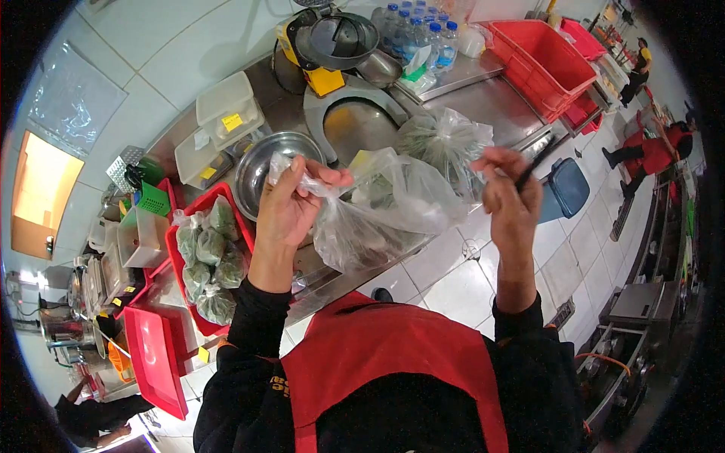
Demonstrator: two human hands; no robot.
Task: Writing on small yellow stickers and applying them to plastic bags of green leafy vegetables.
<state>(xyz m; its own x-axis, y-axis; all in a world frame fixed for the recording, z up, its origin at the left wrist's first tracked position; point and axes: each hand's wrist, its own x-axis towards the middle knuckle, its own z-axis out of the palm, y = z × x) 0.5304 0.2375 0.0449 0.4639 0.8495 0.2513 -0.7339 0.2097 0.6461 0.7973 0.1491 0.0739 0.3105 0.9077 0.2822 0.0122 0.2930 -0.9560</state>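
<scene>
My left hand [291,206] grips the twisted neck of a clear plastic bag [368,226], which hangs over the front edge of the steel counter. Something pale shows dimly through the plastic. Raised to the right, apart from the bag, my right hand [510,189] is closed around a slender black tool [535,164], too blurred to name exactly. A second clear bag [444,139], filled with thin green leaves, rests on the counter beyond. Behind my left hand stands a steel bowl [249,181]. Several knotted bags of greens [210,246] fill a red crate [244,212] at the left.
Lidded plastic containers [229,110], a grey ring-shaped stand [317,105] and capped water bottles [419,34] line the back. A large red crate [538,62] sits at the far right. A blue-grey bin [566,187] stands on the floor. Other people [651,144] are farther off.
</scene>
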